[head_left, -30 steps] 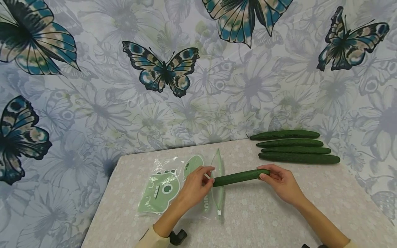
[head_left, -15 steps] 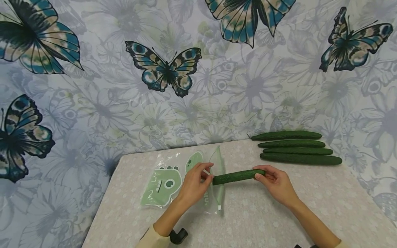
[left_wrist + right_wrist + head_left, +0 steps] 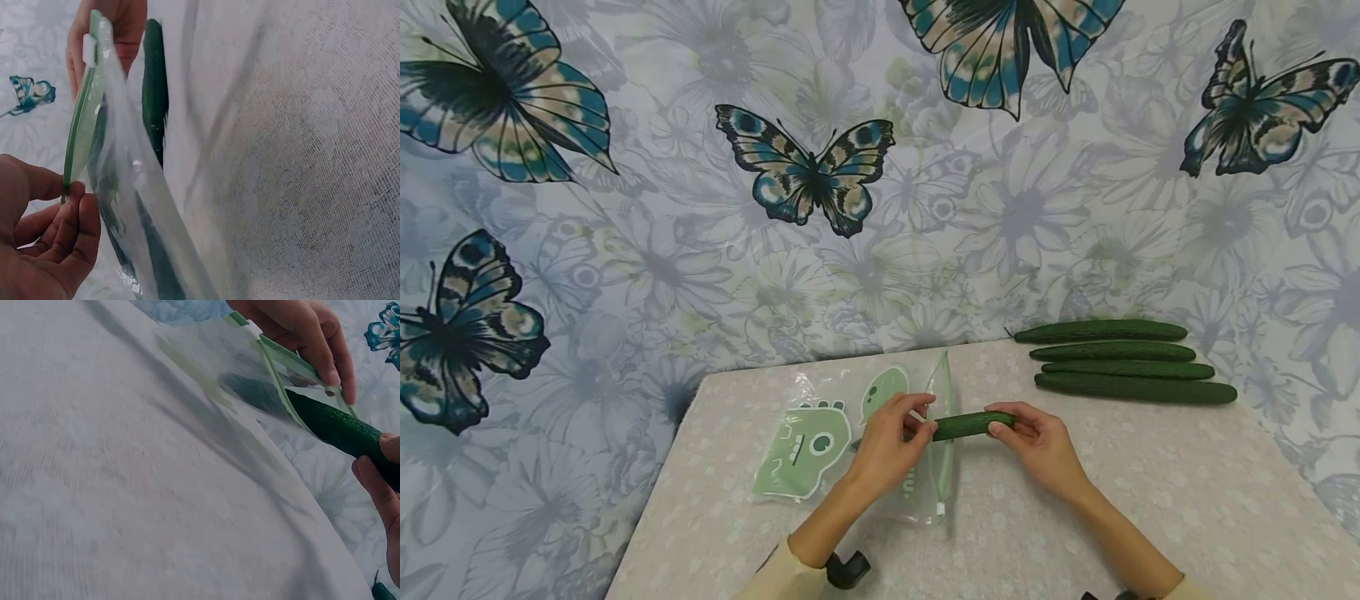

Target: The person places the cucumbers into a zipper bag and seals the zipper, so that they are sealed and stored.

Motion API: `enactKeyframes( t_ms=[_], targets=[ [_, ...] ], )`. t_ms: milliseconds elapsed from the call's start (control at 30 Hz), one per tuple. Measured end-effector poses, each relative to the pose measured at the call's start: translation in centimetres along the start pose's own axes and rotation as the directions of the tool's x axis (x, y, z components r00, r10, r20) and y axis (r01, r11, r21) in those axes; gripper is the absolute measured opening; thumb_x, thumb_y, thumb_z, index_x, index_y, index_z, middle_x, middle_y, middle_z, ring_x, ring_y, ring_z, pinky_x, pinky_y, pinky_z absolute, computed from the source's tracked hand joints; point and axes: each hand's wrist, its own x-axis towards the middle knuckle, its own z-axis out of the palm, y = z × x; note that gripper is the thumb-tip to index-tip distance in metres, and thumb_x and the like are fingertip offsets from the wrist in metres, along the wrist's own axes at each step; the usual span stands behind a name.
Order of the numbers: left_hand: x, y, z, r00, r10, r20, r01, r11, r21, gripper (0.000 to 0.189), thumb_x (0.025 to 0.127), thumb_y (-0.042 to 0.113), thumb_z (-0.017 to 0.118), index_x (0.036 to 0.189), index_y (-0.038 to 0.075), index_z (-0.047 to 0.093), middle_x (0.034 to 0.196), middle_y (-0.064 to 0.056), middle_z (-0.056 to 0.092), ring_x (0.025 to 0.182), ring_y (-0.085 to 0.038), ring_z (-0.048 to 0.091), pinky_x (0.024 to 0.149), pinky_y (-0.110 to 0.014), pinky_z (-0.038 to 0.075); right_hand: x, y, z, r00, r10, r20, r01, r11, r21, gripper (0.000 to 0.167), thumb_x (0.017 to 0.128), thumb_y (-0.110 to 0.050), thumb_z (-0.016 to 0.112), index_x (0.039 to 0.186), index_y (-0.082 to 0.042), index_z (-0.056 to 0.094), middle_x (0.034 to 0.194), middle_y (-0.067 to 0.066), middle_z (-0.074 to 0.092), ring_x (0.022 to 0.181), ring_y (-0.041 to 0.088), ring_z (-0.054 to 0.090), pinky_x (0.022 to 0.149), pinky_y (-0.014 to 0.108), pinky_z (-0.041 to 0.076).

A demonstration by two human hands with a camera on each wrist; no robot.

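Observation:
My left hand (image 3: 889, 446) pinches the green zip edge (image 3: 76, 134) of a clear slider bag (image 3: 811, 450) with green cartoon print. The bag's mouth stands open toward the right. A dark green cucumber (image 3: 968, 426) runs through the mouth, its front part inside behind the plastic, as the right wrist view shows (image 3: 250, 394). Between thumb and fingers, my right hand (image 3: 1043, 450) grips the cucumber's outer end. The white slider (image 3: 941, 508) sits at the near end of the zip. In the head view, my left hand covers part of the bag.
Several more cucumbers (image 3: 1135, 388) lie side by side at the table's back right. The table (image 3: 1000, 533) has a pale patterned cloth and ends at a wall covering (image 3: 662, 275) printed with butterflies. A black wrist device (image 3: 848, 571) is on the left wrist.
My right hand has moved left, sliding the cucumber further into the bag, so less of it shows outside. My left hand keeps its pinch on the bag edge. The head view has shifted slightly.

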Motion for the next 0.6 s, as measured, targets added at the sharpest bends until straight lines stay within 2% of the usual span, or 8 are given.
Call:
enactKeyframes(
  t_ms=[133, 267, 433, 600],
  targets=[
    [0.1, 0.2, 0.2, 1.000, -0.007, -0.013, 0.007, 1.000, -0.009, 0.037, 0.103, 0.017, 0.073, 0.139, 0.009, 0.069, 0.114, -0.008, 0.070, 0.084, -0.009, 0.074, 0.077, -0.023, 0.062, 0.4, -0.1, 1.3, 1.000, -0.002, -0.003, 0.002, 1.000, 0.002, 0.031, 0.103, -0.008, 0.072, 0.130, 0.006, 0.070, 0.114, 0.026, 0.078, 0.099, 0.010, 0.080, 0.087, 0.030, 0.066],
    [0.2, 0.3, 0.2, 0.999, -0.016, -0.028, 0.016, 1.000, -0.022, 0.037, 0.103, 0.017, 0.071, 0.139, 0.011, 0.070, 0.115, -0.008, 0.071, 0.086, -0.012, 0.075, 0.078, -0.024, 0.063, 0.6, -0.2, 2.6, 1.000, -0.014, -0.023, 0.014, 1.000, 0.004, 0.031, 0.102, -0.009, 0.074, 0.129, 0.004, 0.072, 0.116, 0.027, 0.078, 0.099, 0.008, 0.080, 0.086, 0.025, 0.066],
    [0.1, 0.4, 0.3, 0.998, -0.035, -0.050, 0.031, 0.997, -0.067, 0.038, 0.103, 0.011, 0.070, 0.141, 0.012, 0.069, 0.120, -0.012, 0.071, 0.093, -0.015, 0.077, 0.082, -0.025, 0.064, 0.7, -0.5, 3.9, 0.995, -0.043, -0.087, 0.045, 0.999, 0.021, 0.031, 0.100, -0.010, 0.076, 0.128, 0.002, 0.074, 0.119, 0.026, 0.078, 0.098, 0.006, 0.079, 0.084, 0.023, 0.065],
    [0.1, 0.7, 0.3, 0.998, -0.030, -0.047, 0.024, 0.991, -0.132, 0.040, 0.100, 0.005, 0.069, 0.140, 0.009, 0.069, 0.117, -0.008, 0.070, 0.094, -0.015, 0.076, 0.085, -0.025, 0.064, 1.1, -0.3, 4.5, 0.988, -0.055, -0.142, 0.059, 0.998, 0.025, 0.028, 0.099, -0.009, 0.077, 0.127, -0.001, 0.076, 0.119, 0.024, 0.079, 0.095, 0.009, 0.080, 0.079, 0.025, 0.066]
  ],
)
